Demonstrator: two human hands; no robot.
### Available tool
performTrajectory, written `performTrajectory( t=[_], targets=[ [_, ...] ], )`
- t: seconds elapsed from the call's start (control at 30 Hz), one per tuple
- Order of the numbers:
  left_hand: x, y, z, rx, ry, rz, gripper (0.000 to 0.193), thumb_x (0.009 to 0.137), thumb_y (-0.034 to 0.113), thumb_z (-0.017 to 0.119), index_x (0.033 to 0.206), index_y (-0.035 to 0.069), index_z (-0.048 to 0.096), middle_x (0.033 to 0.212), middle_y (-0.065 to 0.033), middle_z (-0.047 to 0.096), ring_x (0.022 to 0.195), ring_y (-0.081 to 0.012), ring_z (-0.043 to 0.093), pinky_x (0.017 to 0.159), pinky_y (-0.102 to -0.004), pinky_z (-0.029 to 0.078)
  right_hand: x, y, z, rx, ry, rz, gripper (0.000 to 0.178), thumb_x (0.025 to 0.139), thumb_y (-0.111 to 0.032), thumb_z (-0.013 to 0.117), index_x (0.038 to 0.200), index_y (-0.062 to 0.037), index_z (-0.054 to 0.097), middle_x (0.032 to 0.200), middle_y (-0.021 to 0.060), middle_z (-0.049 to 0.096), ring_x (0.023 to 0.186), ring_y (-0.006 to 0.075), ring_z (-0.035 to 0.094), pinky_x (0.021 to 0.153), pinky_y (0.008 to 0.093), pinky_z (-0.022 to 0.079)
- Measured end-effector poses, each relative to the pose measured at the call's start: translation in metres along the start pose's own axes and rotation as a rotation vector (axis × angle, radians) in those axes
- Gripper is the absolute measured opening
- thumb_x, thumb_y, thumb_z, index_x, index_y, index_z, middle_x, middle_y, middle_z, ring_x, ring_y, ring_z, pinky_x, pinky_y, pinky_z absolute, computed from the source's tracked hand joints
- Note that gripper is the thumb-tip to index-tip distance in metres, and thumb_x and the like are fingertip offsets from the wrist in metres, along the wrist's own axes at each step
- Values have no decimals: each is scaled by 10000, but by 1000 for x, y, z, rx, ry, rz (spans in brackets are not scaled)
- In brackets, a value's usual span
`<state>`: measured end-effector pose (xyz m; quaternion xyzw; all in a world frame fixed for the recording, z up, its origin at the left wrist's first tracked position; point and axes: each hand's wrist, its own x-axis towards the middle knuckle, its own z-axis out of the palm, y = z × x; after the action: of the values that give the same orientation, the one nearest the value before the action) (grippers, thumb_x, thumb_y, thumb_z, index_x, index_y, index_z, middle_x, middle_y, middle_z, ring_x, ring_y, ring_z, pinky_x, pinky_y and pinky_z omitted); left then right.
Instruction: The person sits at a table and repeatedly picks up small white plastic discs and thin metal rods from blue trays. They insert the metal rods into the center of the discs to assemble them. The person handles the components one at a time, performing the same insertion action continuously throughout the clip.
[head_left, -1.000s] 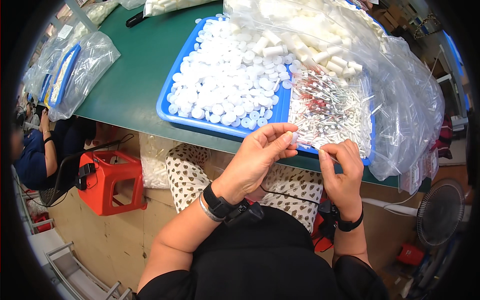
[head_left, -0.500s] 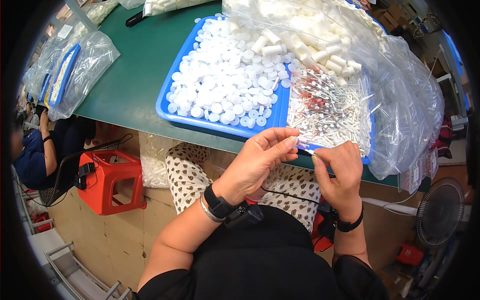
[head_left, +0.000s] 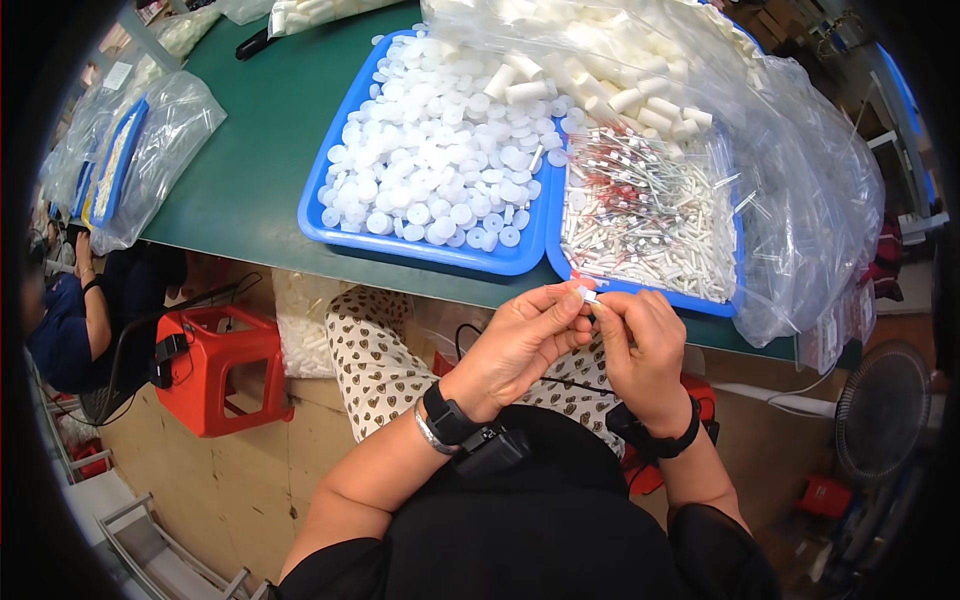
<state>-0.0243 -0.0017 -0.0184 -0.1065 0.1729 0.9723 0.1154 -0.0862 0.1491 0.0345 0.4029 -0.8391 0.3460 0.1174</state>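
Just off the table's near edge, my left hand (head_left: 525, 340) pinches a small white plastic piece (head_left: 588, 294) between thumb and forefinger. From the other side, the thumb and forefinger of my right hand (head_left: 642, 345) are closed at the same piece, their tips nearly meeting the left ones. Whatever else is in the pinch is too small and covered to make out. Beyond my hands stands a blue tray (head_left: 420, 257) heaped with white round discs. Right of it, a second blue tray (head_left: 655, 296) holds thin white sticks and a pile of red-and-silver pins.
Over the back of the trays lies a clear plastic bag (head_left: 800, 210) with white foam-like cylinders (head_left: 625, 98). The green table (head_left: 260, 150) carries another bagged tray at far left. Below are a red stool (head_left: 225, 370), a seated person (head_left: 65, 320) and a fan (head_left: 880, 410).
My right hand has moved left, bringing its fingertips up to the piece in my left hand. The thin white stick seen in my right fingers before is now mostly hidden. The view has shifted slightly.
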Motion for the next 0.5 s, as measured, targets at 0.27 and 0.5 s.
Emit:
performTrajectory(
  t=[0.27, 0.5],
  targets=[
    [-2, -8, 16, 194, 137, 120, 356, 986, 129, 613, 1292, -45, 563, 968, -43, 660, 850, -95, 634, 815, -238, 538, -5, 3, -6, 89, -70, 84, 64, 842, -38, 706, 851, -18, 647, 676, 75, 598, 587, 244, 546, 570, 361, 404],
    [-3, -5, 6, 123, 51, 58, 362, 1008, 152, 577, 1313, -39, 539, 972, -54, 659, 846, -101, 638, 812, -252, 546, -2, 6, -14, 54, -154, 45, 59, 852, -83, 711, 865, -46, 668, 681, 82, 607, 599, 259, 566, 580, 372, 420]
  ],
)
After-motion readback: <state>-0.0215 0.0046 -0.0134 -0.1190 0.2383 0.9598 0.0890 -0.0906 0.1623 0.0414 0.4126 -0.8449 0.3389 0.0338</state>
